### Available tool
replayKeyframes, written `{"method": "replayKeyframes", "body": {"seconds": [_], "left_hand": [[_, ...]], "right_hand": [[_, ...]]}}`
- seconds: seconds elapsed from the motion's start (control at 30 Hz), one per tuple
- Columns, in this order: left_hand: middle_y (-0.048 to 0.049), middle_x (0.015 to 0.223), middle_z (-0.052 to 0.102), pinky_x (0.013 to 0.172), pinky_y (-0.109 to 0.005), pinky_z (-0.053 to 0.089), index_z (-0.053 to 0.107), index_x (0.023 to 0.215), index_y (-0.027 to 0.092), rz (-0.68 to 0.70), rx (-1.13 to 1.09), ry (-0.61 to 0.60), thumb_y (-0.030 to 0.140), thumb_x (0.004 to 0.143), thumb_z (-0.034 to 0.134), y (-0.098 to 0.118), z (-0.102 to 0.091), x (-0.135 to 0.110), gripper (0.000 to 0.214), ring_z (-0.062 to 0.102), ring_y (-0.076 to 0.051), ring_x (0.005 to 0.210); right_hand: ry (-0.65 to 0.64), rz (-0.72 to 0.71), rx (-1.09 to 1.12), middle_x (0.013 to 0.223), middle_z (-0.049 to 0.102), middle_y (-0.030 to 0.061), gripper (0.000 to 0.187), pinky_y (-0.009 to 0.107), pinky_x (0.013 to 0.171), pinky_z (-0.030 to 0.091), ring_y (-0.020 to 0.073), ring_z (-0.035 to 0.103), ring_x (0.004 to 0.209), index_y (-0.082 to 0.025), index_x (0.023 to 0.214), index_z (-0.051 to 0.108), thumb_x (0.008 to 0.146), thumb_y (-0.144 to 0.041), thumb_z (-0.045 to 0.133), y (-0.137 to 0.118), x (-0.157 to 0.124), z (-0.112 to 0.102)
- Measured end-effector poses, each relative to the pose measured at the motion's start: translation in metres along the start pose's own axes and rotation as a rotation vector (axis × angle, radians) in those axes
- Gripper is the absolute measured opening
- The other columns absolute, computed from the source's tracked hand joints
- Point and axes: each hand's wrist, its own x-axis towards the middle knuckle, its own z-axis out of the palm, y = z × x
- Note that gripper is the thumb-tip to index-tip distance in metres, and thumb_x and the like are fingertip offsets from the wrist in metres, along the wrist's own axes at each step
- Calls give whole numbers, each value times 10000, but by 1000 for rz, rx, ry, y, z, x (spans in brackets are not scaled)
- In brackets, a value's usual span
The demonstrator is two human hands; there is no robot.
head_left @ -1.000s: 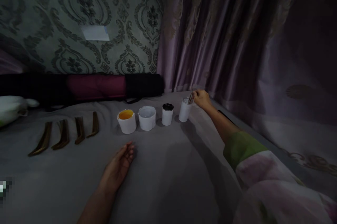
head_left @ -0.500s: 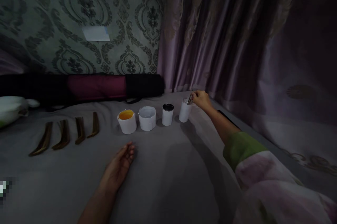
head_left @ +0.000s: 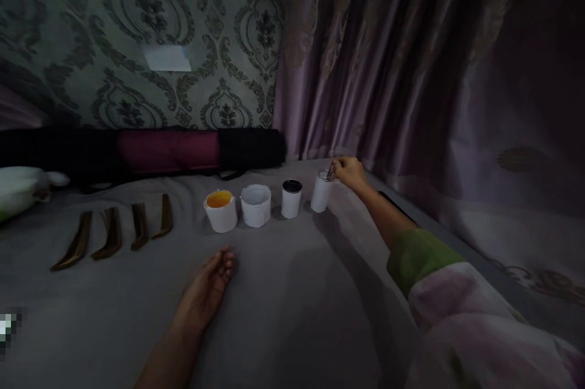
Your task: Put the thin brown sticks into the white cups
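Observation:
At the far right of the row, my right hand [head_left: 350, 172] pinches a thin dark stick [head_left: 329, 169] at the mouth of a tall white can [head_left: 320, 196] with a metallic rim. The stick's lower end is hidden inside. To its left stand a white cup with a black top [head_left: 291, 203], a white tub with pale contents [head_left: 256, 212] and a white tub with orange-yellow contents [head_left: 222, 218]. My left hand [head_left: 210, 285] rests palm inward, just in front of the tubs, fingers loosely curled and holding nothing.
Several curved brown strips [head_left: 109, 235] lie on the grey sheet [head_left: 283, 303] at left. Behind them run a black and maroon roll [head_left: 169, 150] and a white plush toy [head_left: 21, 189]. A purple curtain [head_left: 320, 60] hangs at right. A dark flat object [head_left: 397, 206] lies beyond my right forearm.

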Motion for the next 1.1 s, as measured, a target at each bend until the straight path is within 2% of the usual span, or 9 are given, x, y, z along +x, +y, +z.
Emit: {"method": "replayKeyframes", "body": {"seconds": [0.13, 0.3, 0.47, 0.7, 1.1], "left_hand": [[-79, 709, 610, 490, -181, 496, 635, 828, 73, -6, -8, 7, 49, 793, 459, 0, 0, 0, 180, 557, -86, 562], [-80, 717, 609, 491, -179, 494, 633, 821, 75, -4, -13, 2, 48, 793, 455, 0, 0, 0, 183, 554, -84, 563], [-80, 725, 606, 503, -179, 492, 628, 839, 73, 7, 3, -21, 50, 794, 455, -1, -3, 2, 180, 557, -85, 575], [-84, 733, 606, 510, -178, 491, 626, 848, 68, 18, -3, -36, 44, 794, 454, -2, -3, 2, 181, 560, -87, 582], [-75, 709, 604, 492, -173, 490, 619, 832, 67, 12, -2, -20, 51, 810, 439, 0, 1, -1, 182, 560, -81, 561]], "right_hand": [[2, -1, -11, 613, 638, 49, 288, 240, 606, 415, 151, 593, 620, -145, 735, 671, 798, -252, 412, -2, -2, -3], [25, 4, 14, 646, 651, 58, 284, 236, 573, 416, 148, 591, 597, -142, 785, 670, 795, -252, 409, 1, -1, -2], [37, -4, 12, 613, 640, 57, 299, 245, 577, 427, 153, 591, 588, -139, 754, 667, 797, -262, 398, 7, 2, 0], [83, 5, 65, 750, 670, 68, 286, 248, 599, 443, 141, 599, 617, -143, 822, 656, 796, -273, 401, 16, 6, 3], [202, 23, 170, 674, 653, 60, 339, 252, 595, 414, 146, 579, 608, -126, 802, 650, 800, -333, 381, 15, 0, -5]]}}
